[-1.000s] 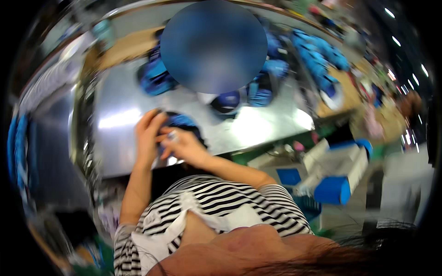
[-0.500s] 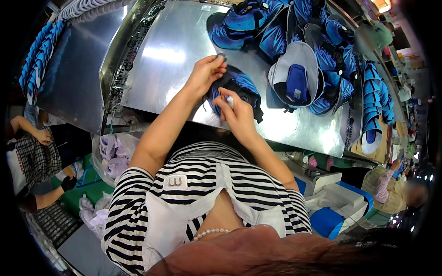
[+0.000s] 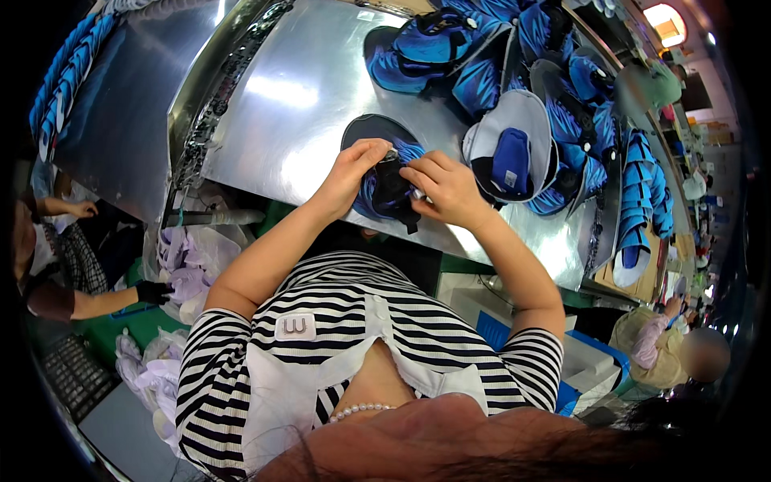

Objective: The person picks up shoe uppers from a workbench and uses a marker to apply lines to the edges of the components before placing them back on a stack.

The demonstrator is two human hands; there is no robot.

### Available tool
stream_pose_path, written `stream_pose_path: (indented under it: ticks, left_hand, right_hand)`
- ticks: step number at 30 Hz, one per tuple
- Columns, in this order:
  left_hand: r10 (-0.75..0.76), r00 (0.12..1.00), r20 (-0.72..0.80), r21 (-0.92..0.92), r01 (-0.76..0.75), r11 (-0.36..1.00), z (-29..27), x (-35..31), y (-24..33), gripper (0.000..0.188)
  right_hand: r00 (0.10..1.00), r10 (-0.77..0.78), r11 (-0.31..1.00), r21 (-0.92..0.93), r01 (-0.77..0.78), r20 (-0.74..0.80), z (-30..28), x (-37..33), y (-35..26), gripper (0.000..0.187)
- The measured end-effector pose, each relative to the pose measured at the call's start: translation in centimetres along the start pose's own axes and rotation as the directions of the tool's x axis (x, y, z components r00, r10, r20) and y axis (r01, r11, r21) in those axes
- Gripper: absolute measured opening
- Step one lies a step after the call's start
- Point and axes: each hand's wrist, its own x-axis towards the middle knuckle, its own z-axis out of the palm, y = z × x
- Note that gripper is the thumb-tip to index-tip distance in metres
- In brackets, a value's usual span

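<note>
A blue and black patterned cap [image 3: 374, 128] lies on the metal table in front of me, its dark brim pointing away. My left hand [image 3: 357, 170] is closed at the cap's near side, thumb and finger pinching its black strap beside a small shiny piece [image 3: 391, 154]. From the other side my right hand [image 3: 450, 189] presses its curled fingers on the same black part of the cap. A small whitish thing [image 3: 418, 194] shows under the right fingers; its kind is unclear. The fingers hide much of the cap's back.
Several matching caps [image 3: 434, 48] are heaped at the far right of the metal table [image 3: 277, 120]; one upturned cap [image 3: 514, 153] shows a grey lining. Nested caps [image 3: 638, 201] stand further right. Bags of pale lilac pieces [image 3: 189, 257] hang low left, near another person's gloved hand [image 3: 154, 292].
My left hand has come down from above the cap, where it held a small dark round piece, to the strap. My right hand has moved right and curled. The cap has turned.
</note>
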Motion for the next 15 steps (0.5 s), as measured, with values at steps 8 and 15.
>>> stream_pose_path:
  ticks: [8, 15]
  left_hand:
    - [0.013, 0.998, 0.062, -0.005, -0.013, 1.0, -1.5, -0.6, -0.3, 0.024]
    - [0.205, 0.975, 0.09, 0.504, -0.222, 0.835, -0.7, -1.1, -0.1, 0.018]
  right_hand:
    - [0.963, 0.229, 0.972, 0.087, -0.219, -0.14, 3.1, 0.7, -2.1, 0.038]
    - [0.851, 0.382, 0.924, 0.117, -0.365, -0.36, 5.5, 0.3, -3.7, 0.033]
